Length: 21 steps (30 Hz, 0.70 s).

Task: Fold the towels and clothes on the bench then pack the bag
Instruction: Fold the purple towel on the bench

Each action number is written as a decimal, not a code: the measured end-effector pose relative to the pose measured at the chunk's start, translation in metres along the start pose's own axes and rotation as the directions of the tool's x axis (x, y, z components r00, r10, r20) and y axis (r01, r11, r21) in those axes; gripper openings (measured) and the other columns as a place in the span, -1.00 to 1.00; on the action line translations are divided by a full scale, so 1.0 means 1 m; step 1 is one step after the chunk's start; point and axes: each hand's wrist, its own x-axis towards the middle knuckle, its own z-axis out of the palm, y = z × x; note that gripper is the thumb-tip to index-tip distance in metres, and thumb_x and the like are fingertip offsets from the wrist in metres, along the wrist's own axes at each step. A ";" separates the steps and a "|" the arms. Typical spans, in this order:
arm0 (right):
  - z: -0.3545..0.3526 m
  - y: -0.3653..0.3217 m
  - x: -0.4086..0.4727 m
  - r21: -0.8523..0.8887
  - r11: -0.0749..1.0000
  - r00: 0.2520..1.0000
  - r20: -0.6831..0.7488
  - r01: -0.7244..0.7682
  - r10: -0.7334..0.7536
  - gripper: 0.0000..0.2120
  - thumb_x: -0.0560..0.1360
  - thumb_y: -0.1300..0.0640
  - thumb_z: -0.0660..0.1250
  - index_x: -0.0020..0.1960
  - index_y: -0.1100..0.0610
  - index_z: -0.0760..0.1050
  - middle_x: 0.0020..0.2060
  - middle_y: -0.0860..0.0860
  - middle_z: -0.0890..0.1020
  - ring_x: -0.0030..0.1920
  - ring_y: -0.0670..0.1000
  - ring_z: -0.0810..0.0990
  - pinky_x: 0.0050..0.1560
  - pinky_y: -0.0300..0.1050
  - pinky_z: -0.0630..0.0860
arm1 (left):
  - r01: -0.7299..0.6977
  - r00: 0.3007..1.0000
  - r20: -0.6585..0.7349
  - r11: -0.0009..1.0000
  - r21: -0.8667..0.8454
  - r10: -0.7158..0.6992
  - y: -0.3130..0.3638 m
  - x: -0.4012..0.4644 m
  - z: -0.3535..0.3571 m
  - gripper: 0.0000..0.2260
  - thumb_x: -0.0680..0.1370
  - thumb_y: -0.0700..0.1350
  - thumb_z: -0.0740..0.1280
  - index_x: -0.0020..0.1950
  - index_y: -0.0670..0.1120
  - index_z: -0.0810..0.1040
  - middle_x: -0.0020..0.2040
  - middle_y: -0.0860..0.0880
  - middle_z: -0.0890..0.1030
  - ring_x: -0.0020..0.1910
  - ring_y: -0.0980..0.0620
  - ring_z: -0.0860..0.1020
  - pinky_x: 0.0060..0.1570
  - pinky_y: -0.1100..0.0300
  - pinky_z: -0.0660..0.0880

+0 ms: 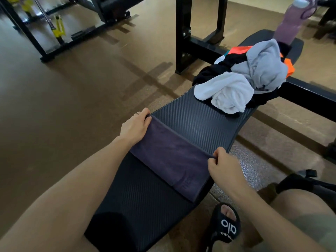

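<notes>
Bench [200, 124]: one purple towel [169, 157], two hands [135, 128] [224, 168] pinching

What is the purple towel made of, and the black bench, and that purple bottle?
The purple towel looks like soft woven cloth, maybe microfibre: matte, and it folds flat with a neat hem. The bench top seems to be padded vinyl or rubber, dark with fine diagonal ribs and a slight sheen. The bottle looks like frosted plastic or coated metal; it is too blurred to tell.
</notes>
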 end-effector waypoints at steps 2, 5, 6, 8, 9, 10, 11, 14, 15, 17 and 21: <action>-0.002 -0.002 0.001 -0.078 0.997 1.000 -0.011 -0.002 0.001 -0.88 0.53 0.14 0.21 -0.17 0.07 0.33 -0.31 0.03 0.53 -0.30 0.03 0.50 -0.38 -0.05 0.31 | -0.007 1.000 0.005 0.999 0.038 0.007 0.000 0.001 0.003 -0.84 0.71 0.09 0.01 0.12 0.11 0.35 0.04 0.02 0.53 -0.02 -0.05 0.53 -0.06 -0.04 0.44; -0.001 0.000 0.005 -0.144 0.989 1.000 -0.001 -0.030 0.030 -0.90 0.54 0.11 0.21 -0.15 0.08 0.34 -0.29 0.02 0.54 -0.30 0.03 0.50 -0.33 -0.03 0.40 | -0.015 1.000 0.009 0.996 0.086 0.015 0.000 0.003 0.006 -0.84 0.71 0.09 0.00 0.11 0.11 0.33 0.03 0.03 0.51 -0.05 -0.07 0.54 -0.10 -0.01 0.40; 0.000 0.001 0.005 -0.156 0.987 0.999 0.006 -0.037 0.038 -0.90 0.54 0.10 0.21 -0.14 0.08 0.34 -0.28 0.02 0.54 -0.29 0.03 0.51 -0.32 -0.02 0.43 | -0.017 1.000 0.005 0.995 0.101 0.017 0.000 0.003 0.007 -0.84 0.71 0.10 -0.01 0.11 0.11 0.32 0.03 0.02 0.51 -0.06 -0.08 0.54 -0.10 0.00 0.39; 0.002 0.004 0.006 -0.148 0.987 0.998 0.012 -0.057 0.059 -0.91 0.53 0.08 0.21 -0.13 0.06 0.35 -0.28 0.03 0.56 -0.29 0.05 0.53 -0.28 0.00 0.50 | -0.016 1.000 -0.006 0.993 0.120 0.016 0.000 0.004 0.008 -0.83 0.71 0.10 -0.01 0.12 0.10 0.32 0.03 0.02 0.51 -0.08 -0.09 0.54 -0.12 0.00 0.38; 0.003 0.004 0.006 -0.137 0.988 0.997 0.011 -0.069 0.071 -0.91 0.52 0.07 0.21 -0.13 0.05 0.35 -0.29 0.03 0.57 -0.29 0.06 0.54 -0.27 0.01 0.51 | -0.016 1.000 -0.008 0.992 0.125 0.017 0.000 0.004 0.009 -0.83 0.71 0.10 -0.01 0.11 0.10 0.32 0.02 0.02 0.51 -0.09 -0.09 0.55 -0.12 0.00 0.39; 0.004 0.005 0.006 -0.128 0.989 0.997 0.011 -0.077 0.079 -0.91 0.52 0.07 0.22 -0.13 0.05 0.35 -0.29 0.03 0.57 -0.29 0.07 0.55 -0.28 0.01 0.51 | -0.018 1.000 -0.010 0.991 0.131 0.020 -0.001 0.004 0.010 -0.83 0.71 0.10 -0.01 0.11 0.09 0.32 0.02 0.02 0.51 -0.10 -0.09 0.55 -0.13 0.00 0.40; 0.004 0.006 0.006 -0.118 0.990 0.997 0.013 -0.080 0.082 -0.91 0.52 0.06 0.22 -0.12 0.05 0.35 -0.30 0.04 0.58 -0.30 0.07 0.55 -0.31 -0.01 0.49 | -0.022 1.000 -0.011 0.990 0.141 0.024 -0.001 0.005 0.011 -0.82 0.71 0.10 -0.01 0.11 0.08 0.32 0.02 0.01 0.51 -0.11 -0.10 0.55 -0.14 0.00 0.42; 0.003 0.009 0.007 -0.047 0.995 0.996 0.032 -0.084 0.085 -0.91 0.53 0.09 0.24 -0.11 0.08 0.34 -0.30 0.05 0.57 -0.31 0.06 0.54 -0.37 -0.05 0.37 | -0.028 0.999 -0.018 0.985 0.170 0.031 0.000 0.005 0.013 -0.82 0.71 0.10 -0.01 0.12 0.07 0.32 0.00 0.00 0.49 -0.14 -0.11 0.55 -0.17 0.00 0.42; 0.003 0.010 0.008 -0.026 0.996 0.995 0.040 -0.086 0.087 -0.91 0.53 0.10 0.24 -0.11 0.08 0.34 -0.30 0.06 0.57 -0.31 0.06 0.54 -0.37 -0.05 0.36 | -0.029 0.999 -0.023 0.983 0.180 0.033 0.001 0.005 0.013 -0.82 0.71 0.10 -0.01 0.12 0.07 0.32 -0.01 0.00 0.49 -0.15 -0.10 0.55 -0.18 0.01 0.41; 0.002 0.011 0.009 -0.013 0.996 0.995 0.051 -0.085 0.086 -0.90 0.53 0.12 0.25 -0.11 0.08 0.35 -0.29 0.06 0.57 -0.31 0.05 0.54 -0.38 -0.06 0.36 | -0.030 0.999 -0.038 0.979 0.204 0.039 0.003 0.005 0.014 -0.82 0.71 0.10 0.00 0.12 0.07 0.32 0.00 0.00 0.50 -0.17 -0.11 0.54 -0.20 0.02 0.38; 0.002 0.008 0.007 -0.064 0.996 0.996 0.051 -0.069 0.073 -0.91 0.54 0.11 0.24 -0.06 0.08 0.33 -0.27 0.04 0.56 -0.31 0.01 0.54 -0.39 -0.07 0.41 | -0.020 0.997 -0.071 0.975 0.220 0.036 0.005 0.004 0.019 -0.83 0.71 0.08 0.04 0.16 0.01 0.31 0.05 -0.06 0.55 -0.13 -0.16 0.59 -0.22 0.02 0.39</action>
